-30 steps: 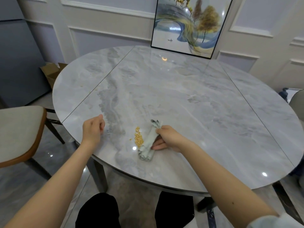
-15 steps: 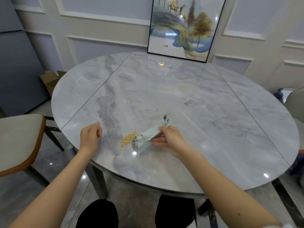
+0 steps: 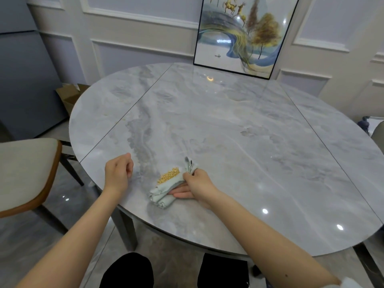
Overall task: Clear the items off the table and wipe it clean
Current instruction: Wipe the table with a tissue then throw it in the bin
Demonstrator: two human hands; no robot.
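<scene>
A round grey marble table (image 3: 239, 125) fills the view. Near its front edge lies a folded pale cloth (image 3: 166, 190). A small heap of yellow crumbs (image 3: 168, 175) sits right at the cloth's upper edge, partly on it. My right hand (image 3: 196, 183) grips the cloth's far end, with its fingers lying along the cloth. To the left, my left hand (image 3: 118, 173) rests on the table, loosely curled and holding nothing.
A framed painting (image 3: 243, 34) leans on the wall at the table's far edge. A cushioned chair (image 3: 25, 173) stands at the left, a cardboard box (image 3: 70, 96) behind it. Another chair's edge (image 3: 379, 134) shows at the right.
My right hand has swept the cloth around the crumbs, gathering them into a tighter heap against the cloth. My left hand has stayed nearly still on the table.
</scene>
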